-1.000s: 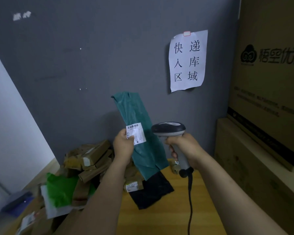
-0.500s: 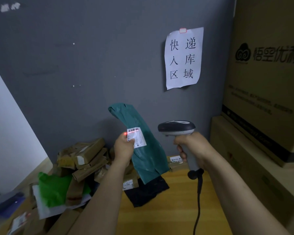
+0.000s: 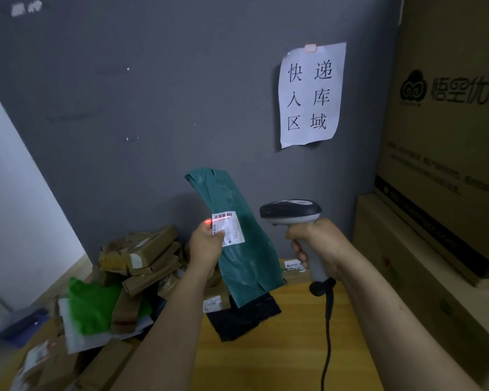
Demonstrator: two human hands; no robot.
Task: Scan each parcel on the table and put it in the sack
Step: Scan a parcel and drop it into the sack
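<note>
My left hand (image 3: 205, 246) holds a long teal plastic parcel (image 3: 237, 241) upright above the table, thumb pinching it at its white barcode label (image 3: 228, 227). A red scan line lies across the top of that label. My right hand (image 3: 314, 241) grips the handle of a grey and black barcode scanner (image 3: 291, 211), whose head points left at the label from a short gap. The scanner's cable (image 3: 326, 334) hangs down over the wooden table (image 3: 280, 348). No sack is in view.
A heap of brown cardboard parcels (image 3: 144, 258), a bright green bag (image 3: 93, 309) and a black bag (image 3: 243, 317) lies on the table's left and middle. Large cardboard boxes (image 3: 446, 165) stack at the right. A paper sign (image 3: 311, 94) hangs on the grey wall.
The scanner's red line now sits on the label; one second ago no line showed. The scanner head has drawn slightly away to the right of the parcel, which stays held up.
</note>
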